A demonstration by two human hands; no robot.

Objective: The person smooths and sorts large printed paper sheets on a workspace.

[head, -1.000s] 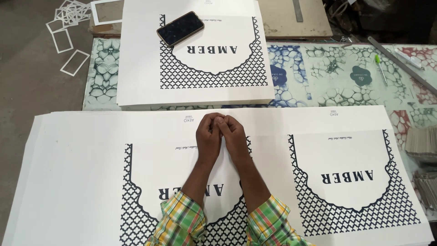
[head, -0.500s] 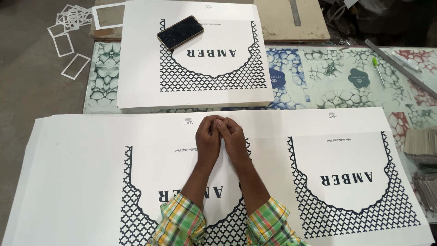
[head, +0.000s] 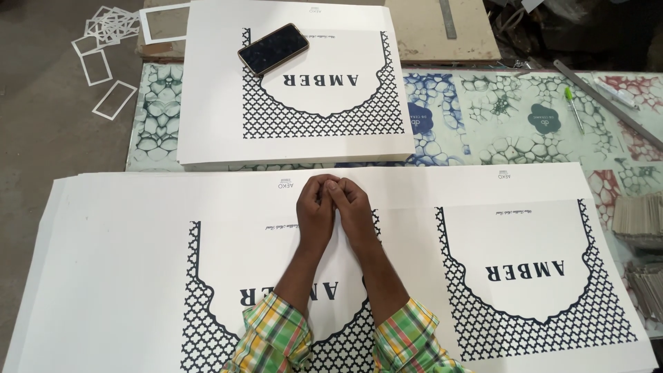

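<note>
Here, two bare hands meet near the far edge of a wide stack of printed white sheets [head: 138, 242] spread across a work table. The left hand [head: 315, 207] and the right hand [head: 353, 211] rest side by side on the top sheet, knuckles touching, fingers curled inward into loose fists; whether the fingertips pinch the paper's surface cannot be told, since they are tucked beneath the knuckles. Both forearms come up from the bottom of the frame in checked green, yellow and orange sleeves [head: 273, 338]. The top sheet carries two black lattice-patterned panels, one under the wrists and another [head: 539, 276] to the right. Beyond the hands, just past the sheet's far edge, lies a smaller pile of cut printed cards [head: 207, 103] with the same lattice design, and a dark smartphone [head: 273, 48] sits on it, face up. The table's glass top [head: 497, 117] shows a marbled pattern in blue, green and red. A green pen [head: 573, 107] and a metal ruler [head: 604, 103] lie at the far right, while white paper frame offcuts [head: 103, 62] litter the floor at upper left.
</note>
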